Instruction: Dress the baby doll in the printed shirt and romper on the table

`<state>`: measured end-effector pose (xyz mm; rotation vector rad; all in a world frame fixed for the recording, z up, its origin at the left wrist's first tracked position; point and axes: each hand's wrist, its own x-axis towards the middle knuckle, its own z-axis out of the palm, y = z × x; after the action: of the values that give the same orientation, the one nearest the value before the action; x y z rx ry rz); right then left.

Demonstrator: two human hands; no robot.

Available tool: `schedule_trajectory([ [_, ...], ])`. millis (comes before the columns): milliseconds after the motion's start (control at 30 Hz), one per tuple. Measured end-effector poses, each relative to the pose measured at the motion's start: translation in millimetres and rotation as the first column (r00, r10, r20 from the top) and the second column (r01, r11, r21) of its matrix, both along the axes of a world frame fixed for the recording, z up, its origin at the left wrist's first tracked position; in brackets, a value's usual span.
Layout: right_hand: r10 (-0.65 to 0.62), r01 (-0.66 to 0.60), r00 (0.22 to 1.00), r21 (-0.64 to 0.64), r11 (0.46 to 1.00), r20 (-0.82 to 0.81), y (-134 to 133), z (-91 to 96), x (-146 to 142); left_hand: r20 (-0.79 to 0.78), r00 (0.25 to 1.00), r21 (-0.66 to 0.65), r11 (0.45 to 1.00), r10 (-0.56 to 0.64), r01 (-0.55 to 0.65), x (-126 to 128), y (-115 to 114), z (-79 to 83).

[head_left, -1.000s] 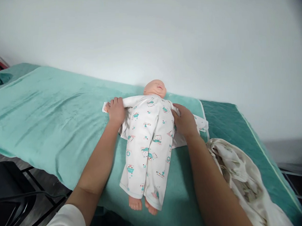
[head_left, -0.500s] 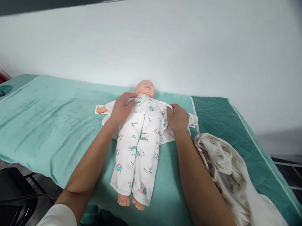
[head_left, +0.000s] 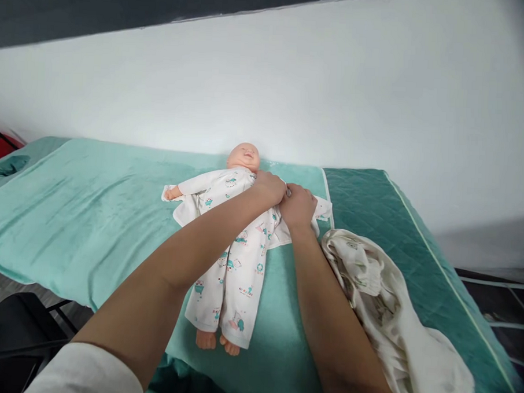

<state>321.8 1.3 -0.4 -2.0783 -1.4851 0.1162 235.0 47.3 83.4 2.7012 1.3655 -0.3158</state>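
Observation:
A baby doll (head_left: 243, 156) lies on its back, head toward the wall, wearing white clothes with small teal and pink prints. The printed baby trousers (head_left: 245, 277) cover its legs, and bare feet show below the cuffs. White baby shirt (head_left: 202, 183) sleeves cover both outstretched arms. My left hand (head_left: 269, 188) reaches across the doll's chest, fingers curled and partly hidden against the clothing. Right beside it, my right hand (head_left: 297, 206) is closed on the edge of the shirt near the doll's shoulder on the right side. Both hands nearly touch.
A pale teal cover (head_left: 91, 212) lies over a darker green quilted bed (head_left: 374, 201) against a white wall (head_left: 293, 88). A crumpled cream cloth (head_left: 391, 318) rests beside my right forearm. On the lower left stands a black chair (head_left: 17, 330).
My left hand has crossed from the doll's left-side chest to the right, meeting my right hand. My right hand keeps its place on the clothing. The view has shifted slightly.

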Motion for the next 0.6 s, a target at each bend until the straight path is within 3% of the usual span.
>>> schedule_trajectory([
  [233, -0.069, 0.073, 0.992, 0.040, 0.997, -0.107, 3.8, -1.9, 7.0, -0.139, 0.988, 0.078, 0.994, -0.067, 0.078, -10.2, 2.2, 6.0],
  [433, -0.058, 0.061, 0.993, 0.027, 0.998, -0.102, 5.0, -4.3, 3.7, -0.167, 0.976, -0.010, 0.990, -0.143, 0.143, 1.1, 10.6, -5.8],
  [600, -0.066, 0.069, 0.989, 0.017, 0.998, -0.131, 5.4, -2.5, 6.6, -0.168, 0.976, 0.022, 0.990, -0.137, 0.142, 1.0, 13.1, -5.8],
])
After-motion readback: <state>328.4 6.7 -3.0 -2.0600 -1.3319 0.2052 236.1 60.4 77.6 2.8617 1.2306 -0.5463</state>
